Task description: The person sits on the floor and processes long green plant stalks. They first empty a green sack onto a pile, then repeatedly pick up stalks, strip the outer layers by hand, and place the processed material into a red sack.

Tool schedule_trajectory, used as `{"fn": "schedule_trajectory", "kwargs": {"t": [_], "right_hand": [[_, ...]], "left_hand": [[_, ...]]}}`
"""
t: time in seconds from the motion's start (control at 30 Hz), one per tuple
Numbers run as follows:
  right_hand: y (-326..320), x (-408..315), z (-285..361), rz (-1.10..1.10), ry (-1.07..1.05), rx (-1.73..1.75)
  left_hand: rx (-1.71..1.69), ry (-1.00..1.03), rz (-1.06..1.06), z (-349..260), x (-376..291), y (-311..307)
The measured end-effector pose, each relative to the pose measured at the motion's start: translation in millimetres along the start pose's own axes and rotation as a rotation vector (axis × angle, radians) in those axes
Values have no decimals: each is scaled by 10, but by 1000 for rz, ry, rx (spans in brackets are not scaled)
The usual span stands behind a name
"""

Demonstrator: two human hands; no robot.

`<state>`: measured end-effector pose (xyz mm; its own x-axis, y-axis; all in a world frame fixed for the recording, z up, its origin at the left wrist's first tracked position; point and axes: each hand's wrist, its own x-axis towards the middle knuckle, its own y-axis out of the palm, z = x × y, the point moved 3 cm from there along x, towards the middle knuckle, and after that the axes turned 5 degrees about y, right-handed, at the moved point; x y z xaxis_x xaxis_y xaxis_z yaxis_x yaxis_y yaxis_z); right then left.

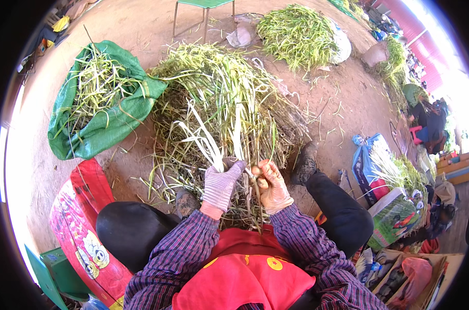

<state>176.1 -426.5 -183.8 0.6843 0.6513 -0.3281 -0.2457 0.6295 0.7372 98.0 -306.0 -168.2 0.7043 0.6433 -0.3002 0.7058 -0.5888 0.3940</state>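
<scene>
My left hand [221,187], in a grey knitted glove, is closed around a small bunch of pale leafy stalks [208,145] that fan upward. My right hand [274,188], in a thin see-through glove, pinches a thin brownish stem [256,190] between thumb and fingers, close beside the left fingertips. Its lower end hangs toward my lap. Beyond both hands spreads a large heap of long yellow-green leafy plants [203,77], with dry stems and dark roots. Whether the pinched stem joins a plant in the heap cannot be told.
An open green woven sack [114,130] of plants lies left of the heap. Nearer me is a red printed bag [85,228]. Another plant pile [300,35] and a green stool [205,4] are farther off. Packed bundles [393,221] and a wooden box [438,267] stand at right.
</scene>
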Motion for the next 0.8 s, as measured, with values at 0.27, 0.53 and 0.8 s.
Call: {"fn": "schedule_trajectory", "kwargs": {"t": [0.27, 0.53, 0.8], "right_hand": [[-425, -89, -2, 142, 230, -937], [-2279, 157, -96, 370, 603, -2585], [-688, 60, 407, 32, 232, -1781]], "left_hand": [[-27, 108, -109, -498, -33, -105], [-218, 324, -122, -1132, -81, -442], [-195, 215, -53, -955, -63, -376]]}}
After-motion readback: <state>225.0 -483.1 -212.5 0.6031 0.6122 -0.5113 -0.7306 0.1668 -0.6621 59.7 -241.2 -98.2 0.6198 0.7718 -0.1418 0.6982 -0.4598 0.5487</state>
